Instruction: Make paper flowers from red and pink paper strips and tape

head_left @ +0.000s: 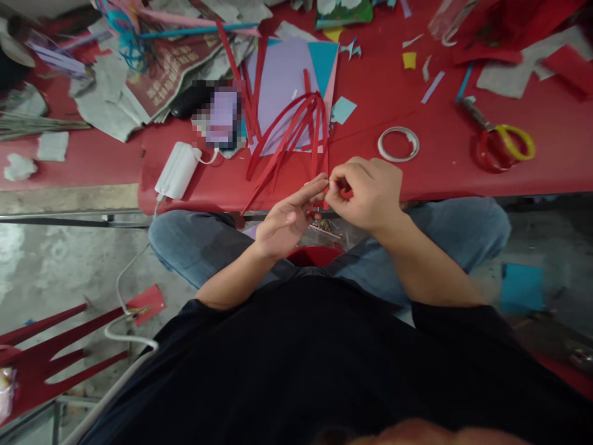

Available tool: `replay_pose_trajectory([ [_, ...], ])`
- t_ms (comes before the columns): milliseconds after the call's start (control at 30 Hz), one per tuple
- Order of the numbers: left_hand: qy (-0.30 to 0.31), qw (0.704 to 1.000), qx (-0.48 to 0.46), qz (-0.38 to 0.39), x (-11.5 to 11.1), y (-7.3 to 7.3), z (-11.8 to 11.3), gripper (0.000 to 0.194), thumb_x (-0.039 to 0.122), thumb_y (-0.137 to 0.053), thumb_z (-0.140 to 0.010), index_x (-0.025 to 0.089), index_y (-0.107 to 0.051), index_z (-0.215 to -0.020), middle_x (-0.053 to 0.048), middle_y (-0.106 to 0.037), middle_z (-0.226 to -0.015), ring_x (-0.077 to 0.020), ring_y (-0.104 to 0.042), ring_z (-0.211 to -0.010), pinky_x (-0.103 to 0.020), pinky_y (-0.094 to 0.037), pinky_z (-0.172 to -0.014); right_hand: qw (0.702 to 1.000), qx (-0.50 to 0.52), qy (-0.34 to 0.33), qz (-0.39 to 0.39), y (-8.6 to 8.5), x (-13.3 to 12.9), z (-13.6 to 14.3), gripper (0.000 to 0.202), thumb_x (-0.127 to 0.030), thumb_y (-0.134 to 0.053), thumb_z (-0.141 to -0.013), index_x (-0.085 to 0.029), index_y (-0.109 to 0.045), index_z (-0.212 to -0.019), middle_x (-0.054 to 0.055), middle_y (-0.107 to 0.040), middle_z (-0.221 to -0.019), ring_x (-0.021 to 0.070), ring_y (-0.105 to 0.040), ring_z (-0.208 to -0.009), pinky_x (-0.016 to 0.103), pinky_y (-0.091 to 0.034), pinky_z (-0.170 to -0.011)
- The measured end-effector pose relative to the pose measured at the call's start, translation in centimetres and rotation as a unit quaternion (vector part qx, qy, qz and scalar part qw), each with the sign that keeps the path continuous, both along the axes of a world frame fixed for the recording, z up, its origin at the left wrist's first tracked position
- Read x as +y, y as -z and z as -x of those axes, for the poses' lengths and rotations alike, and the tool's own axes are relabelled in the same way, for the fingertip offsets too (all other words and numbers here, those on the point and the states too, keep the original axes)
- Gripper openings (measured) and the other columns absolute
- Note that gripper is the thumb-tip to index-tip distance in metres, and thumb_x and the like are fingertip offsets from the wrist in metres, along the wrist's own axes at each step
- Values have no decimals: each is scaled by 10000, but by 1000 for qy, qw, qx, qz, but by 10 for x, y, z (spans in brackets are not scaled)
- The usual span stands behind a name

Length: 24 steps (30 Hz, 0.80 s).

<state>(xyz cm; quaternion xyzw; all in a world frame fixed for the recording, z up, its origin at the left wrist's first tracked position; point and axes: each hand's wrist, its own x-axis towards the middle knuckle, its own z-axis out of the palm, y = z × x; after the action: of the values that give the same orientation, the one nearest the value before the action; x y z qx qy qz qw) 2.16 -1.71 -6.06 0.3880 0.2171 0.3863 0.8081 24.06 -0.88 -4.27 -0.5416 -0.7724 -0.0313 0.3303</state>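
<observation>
My left hand (290, 219) reaches over the table's front edge with its fingers stretched out and its thumb apart. Its index fingertip meets the fingertips of my right hand (365, 191), which are closed in a pinch. A tiny pale speck shows where the fingertips meet; what it is, I cannot make out. Just beyond the hands, several red paper strips (290, 133) arch over a lilac sheet (280, 74), some crossing the table edge. A roll of tape (380, 146) lies flat to the right of my right hand. Farther right are scissors (515, 142) with yellow and red handles.
A white power bank (178, 170) with a cable lies at the table's front left, near a blurred-out phone (222, 114). Newspaper (162, 80) and a blue ribbon tangle (130, 43) cover the back left. Paper scraps (343, 110) dot the red table (435, 176).
</observation>
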Motion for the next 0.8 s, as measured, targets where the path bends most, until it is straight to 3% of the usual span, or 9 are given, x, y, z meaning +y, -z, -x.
replay_pose_trajectory([
  [233, -6, 1000, 21, -21, -2, 6, -9, 870, 730, -763, -865, 207, -706, -1558, -165, -581, -1753, -420, -620, -1523, -485, -592, -1059, 999, 42, 10, 2, -1, 8, -17, 88, -276, -585, -988, -244, -661, -959, 26, -684, -846, 208, -593, -743, 390, -416, -763],
  [300, -39, 997, 48, -46, 5, 11, -12, 773, 718, -745, -892, 227, -749, -1488, -153, -604, -1733, -364, -710, -1376, -448, -604, -974, 997, 68, 19, 8, -1, 10, -24, 53, -252, -597, -977, -257, -647, -993, 29, -691, -872, 223, -637, -787, 400, -470, -802],
  [367, -111, 981, 117, -106, 19, 16, -16, 572, 609, -767, -920, 242, -800, -1358, -131, -718, -1594, -281, -762, -1198, -405, -597, -927, 995, 91, 35, 16, 0, 14, -30, 56, -232, -615, -976, -261, -641, -1015, 36, -708, -897, 228, -669, -810, 402, -508, -824],
  [433, -197, 928, 238, -207, 42, 20, -20, 361, 440, -801, -924, 236, -822, -1221, -100, -827, -1309, -226, -765, -1084, -381, -584, -955, 993, 105, 52, 24, 2, 19, -34, 56, -222, -627, -987, -258, -643, -1027, 48, -731, -920, 229, -690, -817, 402, -531, -830],
  [500, -243, 849, 369, -291, 71, 21, -24, 271, 336, -767, -950, 235, -818, -1197, -92, -830, -1229, -220, -753, -1049, -389, -577, -973, 991, 107, 68, 33, 5, 25, -38, 48, -227, -624, -1006, -252, -652, -1035, 57, -753, -940, 232, -708, -825, 405, -543, -835],
  [600, -228, 761, 505, -337, 117, 19, -33, 265, 280, -739, -970, 243, -813, -1221, -111, -829, -1227, -281, -750, -1051, -465, -573, -1052, 991, 98, 75, 50, 7, 32, -42, 70, -230, -613, -1029, -248, -679, -1040, 62, -786, -972, 230, -730, -852, 399, -542, -840],
  [700, -190, 701, 577, -374, 154, 18, -48, 326, 278, -713, -994, 256, -779, -1313, -153, -746, -1485, -391, -715, -1306, -557, -536, -1172, 993, 77, 65, 69, 5, 36, -47, 87, -220, -636, -1025, -244, -716, -1047, 65, -815, -994, 228, -744, -880, 383, -510, -800],
  [800, -176, 647, 630, -392, 178, 19, -62, 377, 261, -657, -1028, 247, -726, -1399, -180, -686, -1540, -432, -687, -1384, -604, -512, -1207, 993, 63, 64, 79, 2, 37, -53, 102, -200, -648, -1011, -231, -738, -1047, 65, -829, -999, 228, -751, -889, 370, -462, -754],
])
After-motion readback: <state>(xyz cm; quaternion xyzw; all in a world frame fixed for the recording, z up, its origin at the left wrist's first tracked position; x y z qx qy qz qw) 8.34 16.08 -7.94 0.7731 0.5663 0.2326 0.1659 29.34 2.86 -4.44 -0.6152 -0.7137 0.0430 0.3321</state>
